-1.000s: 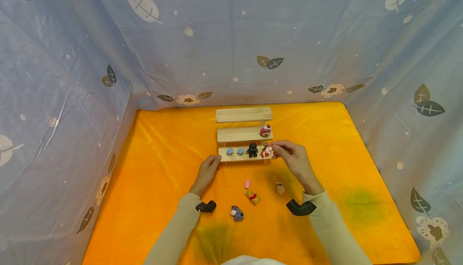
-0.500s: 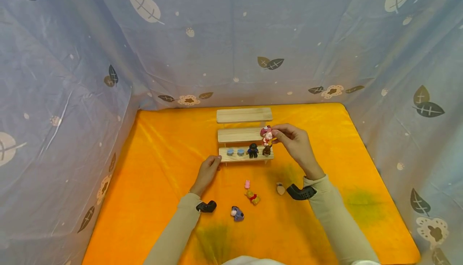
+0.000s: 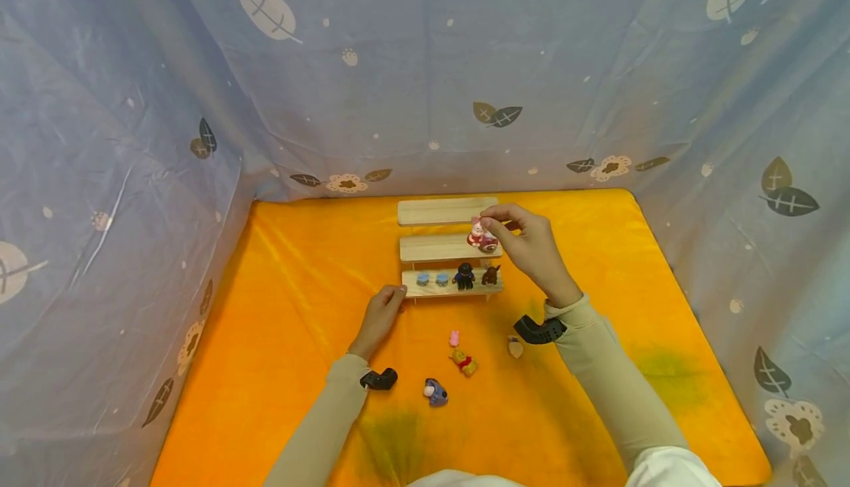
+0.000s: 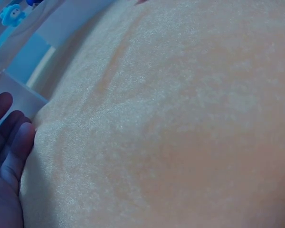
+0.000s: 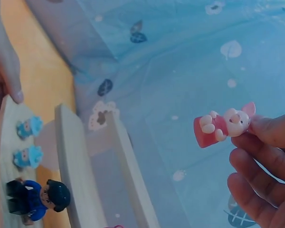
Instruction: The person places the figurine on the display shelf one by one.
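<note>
From the head view, the right hand (image 3: 527, 247) pinches a small pink piglet figurine with a red base (image 3: 477, 234) by its head, holding it above the right end of the middle step of a three-step pale wooden display shelf (image 3: 438, 248). A round red-and-white figurine (image 3: 490, 246) sits on that step just below it. The lowest step carries two small blue figures (image 3: 432, 279), a dark-capped figure in blue (image 3: 464, 275) and a small brown figure (image 3: 491, 275). The left hand (image 3: 380, 317) rests, fingers relaxed, against the shelf's lower left corner. On the orange cloth-covered bench (image 3: 279, 325) lie a tiny pink figure (image 3: 454, 338), a yellow bear in red (image 3: 463, 361), a grey-blue donkey figure (image 3: 434, 392) and a beige acorn-like piece (image 3: 515, 346).

The left wrist view shows the left hand's straight fingers (image 4: 12, 142) lying on the orange cloth beside the shelf's pale corner (little else is legible).

In the right wrist view, fingertips (image 5: 268, 128) clamp the piglet's head; the figurine hangs in the air, clear of the steps.
</note>
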